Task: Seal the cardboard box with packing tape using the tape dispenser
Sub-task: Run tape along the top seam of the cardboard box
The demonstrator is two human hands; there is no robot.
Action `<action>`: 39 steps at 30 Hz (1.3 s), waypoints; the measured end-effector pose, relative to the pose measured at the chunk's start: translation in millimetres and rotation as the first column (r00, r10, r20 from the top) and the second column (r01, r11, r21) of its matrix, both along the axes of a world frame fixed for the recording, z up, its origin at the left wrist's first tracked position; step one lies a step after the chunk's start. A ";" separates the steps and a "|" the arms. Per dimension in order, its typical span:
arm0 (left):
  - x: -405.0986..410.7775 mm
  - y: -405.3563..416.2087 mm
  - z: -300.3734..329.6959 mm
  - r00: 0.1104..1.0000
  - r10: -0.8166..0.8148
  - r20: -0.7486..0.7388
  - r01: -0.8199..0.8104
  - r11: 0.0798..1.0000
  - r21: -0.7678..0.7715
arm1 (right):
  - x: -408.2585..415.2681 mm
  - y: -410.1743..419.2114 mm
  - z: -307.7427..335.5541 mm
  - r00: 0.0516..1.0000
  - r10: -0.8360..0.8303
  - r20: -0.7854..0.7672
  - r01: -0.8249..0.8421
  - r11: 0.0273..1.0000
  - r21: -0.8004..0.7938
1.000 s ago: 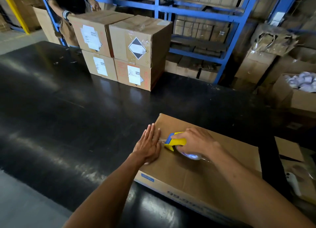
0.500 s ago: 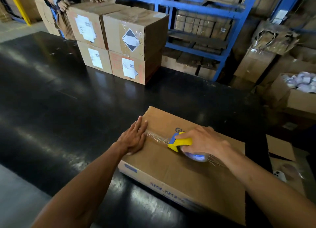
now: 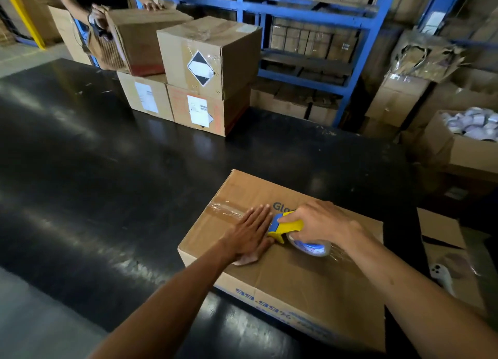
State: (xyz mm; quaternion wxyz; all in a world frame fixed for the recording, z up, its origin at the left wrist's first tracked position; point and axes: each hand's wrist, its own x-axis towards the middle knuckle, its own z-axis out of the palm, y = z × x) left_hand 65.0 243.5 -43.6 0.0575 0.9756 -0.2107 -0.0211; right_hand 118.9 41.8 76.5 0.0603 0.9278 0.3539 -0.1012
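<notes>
A closed cardboard box (image 3: 291, 264) sits at about five o'clock in the view, on a glossy black table (image 3: 113, 186), near its close edge. Over the last second a strip of clear packing tape (image 3: 227, 210) has appeared along the top seam, running from the box's far left edge toward the middle; a second ago the dispenser sat close to that edge with almost no tape showing. The yellow and blue tape dispenser (image 3: 288, 225), with its roll (image 3: 310, 247) beneath, now rests mid-seam, so the sealing pass looks roughly half done, with the seam toward three o'clock seemingly still bare. The right hand (image 3: 320, 224) is wrapped closed around the dispenser's handle. The left hand (image 3: 252, 237) lies open and flat, fingers together, pressing on the box top just beside the dispenser, having moved back in after the tape; it grips nothing. At twelve o'clock four stacked boxes (image 3: 207, 76) stand on the table's far side, where another person's hands (image 3: 126, 14) tilt the top left one. Behind them, blue shelving (image 3: 347, 22) holds more cartons. At two o'clock an open carton (image 3: 474, 143) holds pale rolls.
</notes>
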 end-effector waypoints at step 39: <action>-12.6 -111.5 7.5 0.985 -0.152 -0.081 0.155 0.987 0.037 | -13.4 -114.2 11.5 0.979 -0.123 -0.164 0.118 0.992 -0.039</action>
